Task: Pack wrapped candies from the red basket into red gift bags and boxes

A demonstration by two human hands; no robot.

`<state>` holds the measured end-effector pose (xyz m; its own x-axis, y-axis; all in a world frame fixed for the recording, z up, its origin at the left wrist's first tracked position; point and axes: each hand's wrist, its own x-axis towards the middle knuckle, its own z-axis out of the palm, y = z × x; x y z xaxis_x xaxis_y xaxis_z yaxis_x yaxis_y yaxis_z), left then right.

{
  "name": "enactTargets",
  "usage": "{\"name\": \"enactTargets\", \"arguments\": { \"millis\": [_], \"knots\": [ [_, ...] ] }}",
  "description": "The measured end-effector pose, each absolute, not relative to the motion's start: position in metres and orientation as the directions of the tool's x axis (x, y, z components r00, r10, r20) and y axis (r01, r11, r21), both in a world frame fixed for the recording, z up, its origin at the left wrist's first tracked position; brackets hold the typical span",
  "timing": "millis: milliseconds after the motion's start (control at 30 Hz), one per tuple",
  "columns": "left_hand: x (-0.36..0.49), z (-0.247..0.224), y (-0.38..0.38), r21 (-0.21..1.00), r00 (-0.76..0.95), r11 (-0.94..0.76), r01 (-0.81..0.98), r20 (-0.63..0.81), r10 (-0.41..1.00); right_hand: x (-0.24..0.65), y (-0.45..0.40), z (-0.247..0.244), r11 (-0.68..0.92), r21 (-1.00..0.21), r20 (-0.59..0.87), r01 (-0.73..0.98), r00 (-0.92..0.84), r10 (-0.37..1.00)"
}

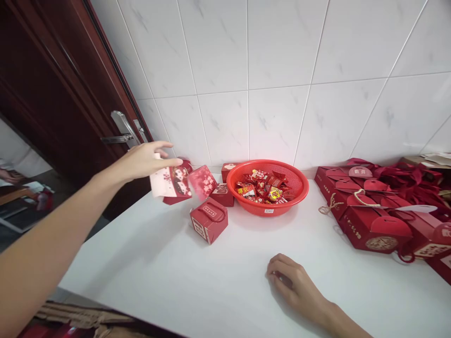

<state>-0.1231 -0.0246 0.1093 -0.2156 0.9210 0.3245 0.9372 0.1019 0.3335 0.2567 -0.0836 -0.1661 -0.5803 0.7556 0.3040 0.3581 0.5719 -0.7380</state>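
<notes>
My left hand point(153, 159) is at the back left of the table, its thumb and fingers at the top of a pink-and-red patterned paper gift box point(171, 183). The box looks slightly blurred. Right beside it stands a red box with pale blossoms point(203, 182). A small closed red gift box point(209, 219) with a rope handle sits in front of these. My right hand point(296, 286) rests on the white table point(225, 291) near the front, fingers curled in and holding nothing visible.
A red plastic basket point(268, 210) of wrapped sweets stands against the tiled wall, with small red boxes point(223, 195) to its left. Several handled red gift boxes point(377, 230) and dark red ribbons point(401, 183) crowd the right. A door with a metal handle point(123, 129) is at left.
</notes>
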Motion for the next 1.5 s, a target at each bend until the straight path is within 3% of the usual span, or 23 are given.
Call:
{"name": "enactTargets", "arguments": {
  "millis": [67,167,300,400,500,667,767,1033,1200,1500],
  "knots": [
    [-0.098,0.11,-0.023,0.394,-0.128,0.007,0.919,0.281,0.951,0.256,-0.077,-0.159,0.542,-0.764,0.313,0.349,-0.535,0.785],
    [-0.071,0.112,-0.024,0.605,0.024,-0.181,0.776,0.258,0.966,0.251,-0.061,-0.134,0.475,-0.825,0.324,0.306,-0.433,0.841],
    [-0.043,0.101,-0.017,0.786,0.307,-0.346,0.512,0.209,0.929,0.244,-0.033,-0.077,0.371,-0.926,0.321,0.069,-0.375,0.87],
    [-0.021,0.082,-0.009,0.865,0.534,-0.379,0.328,0.161,0.83,0.244,-0.015,-0.038,0.312,-0.949,0.296,-0.046,-0.467,0.833],
    [-0.004,0.063,-0.002,0.901,0.64,-0.378,0.211,0.165,0.751,0.249,-0.003,-0.024,0.254,-0.967,0.189,0.018,-0.62,0.762],
    [0.007,0.037,0.007,0.952,0.664,-0.305,0.007,0.224,0.713,0.254,0.006,-0.05,0.215,-0.969,0.044,0.119,-0.776,0.629],
    [0.008,0.021,0.014,0.985,0.683,-0.158,-0.072,0.164,0.712,0.253,0.007,-0.069,0.241,-0.959,0.02,0.149,-0.814,0.58],
    [0.015,-0.018,0.031,0.988,0.697,0.101,-0.118,0.01,0.717,0.257,0.015,-0.09,0.118,-0.979,-0.074,0.169,-0.821,0.566],
    [0.025,-0.021,0.024,0.986,0.66,0.101,-0.132,0.011,0.752,0.253,0.011,-0.095,0.095,-0.977,-0.112,0.193,-0.834,0.54],
    [0.008,-0.016,0.062,0.998,0.682,0.012,0.055,-0.046,0.729,0.25,0.021,-0.119,0.169,-0.939,-0.104,0.299,-0.717,0.689]
  ]
}}
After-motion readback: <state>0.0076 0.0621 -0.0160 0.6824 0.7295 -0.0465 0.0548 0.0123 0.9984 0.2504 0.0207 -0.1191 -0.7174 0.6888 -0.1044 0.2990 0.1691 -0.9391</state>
